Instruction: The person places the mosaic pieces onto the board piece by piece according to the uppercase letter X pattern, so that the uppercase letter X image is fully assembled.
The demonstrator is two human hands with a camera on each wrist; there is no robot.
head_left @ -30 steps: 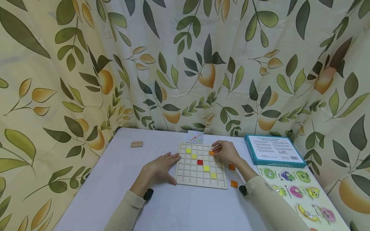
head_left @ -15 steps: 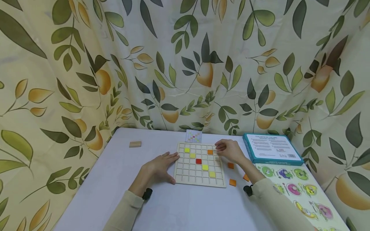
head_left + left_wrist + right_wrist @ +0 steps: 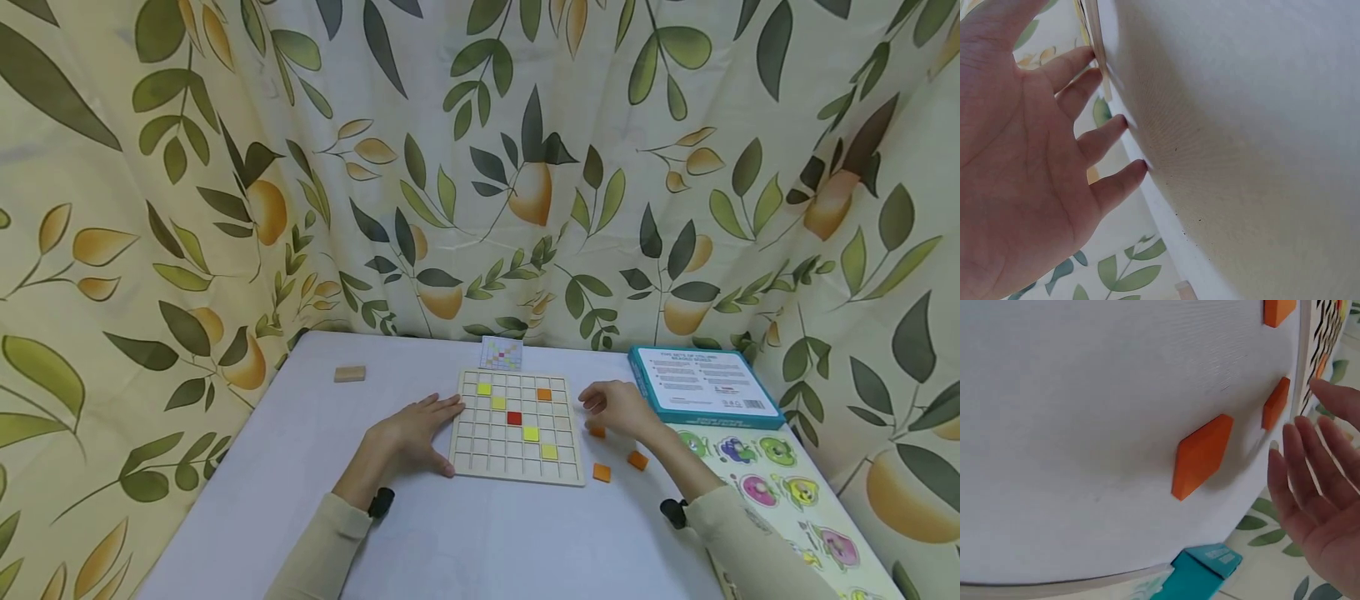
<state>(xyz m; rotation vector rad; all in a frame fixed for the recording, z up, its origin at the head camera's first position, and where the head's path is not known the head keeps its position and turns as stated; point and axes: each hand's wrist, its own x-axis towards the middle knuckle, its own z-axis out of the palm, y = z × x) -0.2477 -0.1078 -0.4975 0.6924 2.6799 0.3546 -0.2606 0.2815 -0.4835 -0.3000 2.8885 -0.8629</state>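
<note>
A square wooden grid board (image 3: 487,454) lies on the table, bearing several yellow tiles (image 3: 531,434), one red tile (image 3: 513,418) and one orange tile (image 3: 544,394) near its far right. My left hand (image 3: 408,432) rests against the board's left edge, fingers spread and fairly straight; the left wrist view shows its palm (image 3: 1029,162) and fingertips beside the edge. Off the board's right side is my right hand (image 3: 621,408), fingers loosely bent and holding nothing. Below it lie loose orange tiles (image 3: 637,461), one partly covered by the hand in the head view; the right wrist view shows three (image 3: 1202,456).
Behind the board is a small card (image 3: 501,353) with a coloured grid pattern. A wooden block (image 3: 349,374) sits at the far left. On the right, a teal box (image 3: 708,385) lies beyond a sheet of fruit pictures (image 3: 783,500). A leaf-patterned curtain (image 3: 465,167) surrounds the table.
My right hand has left the orange tile on the board and moved right and slightly nearer, uncovering that tile and another loose one on the table. The left hand has stayed at the board.
</note>
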